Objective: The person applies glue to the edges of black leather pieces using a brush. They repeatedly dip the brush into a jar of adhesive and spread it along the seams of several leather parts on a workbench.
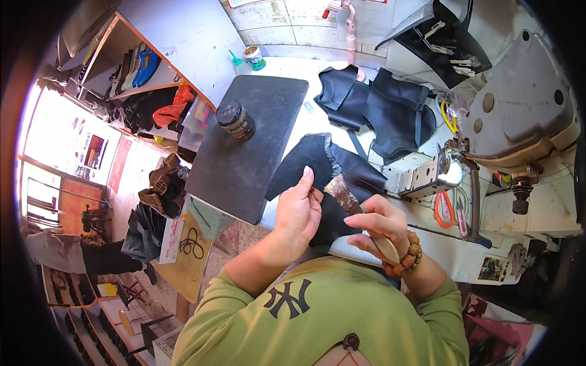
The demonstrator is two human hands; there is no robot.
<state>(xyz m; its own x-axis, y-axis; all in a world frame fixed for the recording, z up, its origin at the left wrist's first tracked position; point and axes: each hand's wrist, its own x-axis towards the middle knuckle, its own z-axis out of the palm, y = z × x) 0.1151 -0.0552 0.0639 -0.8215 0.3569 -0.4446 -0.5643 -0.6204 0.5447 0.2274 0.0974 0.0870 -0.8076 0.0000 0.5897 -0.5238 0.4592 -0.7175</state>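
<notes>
Left hand (299,207) pinches the black leather piece (305,161) by its near edge; right hand (378,226) grips a brush (345,195), bristles touching the leather just right of the left thumb, handle running back toward the body.

Wearer: olive-green long-sleeved sweatshirt (342,305), sleeves pushed up the forearms, dark interlocked-letter emblem (288,299) on the chest. Brown wooden bead bracelet (410,253) on the right wrist. Both hands bare.
</notes>
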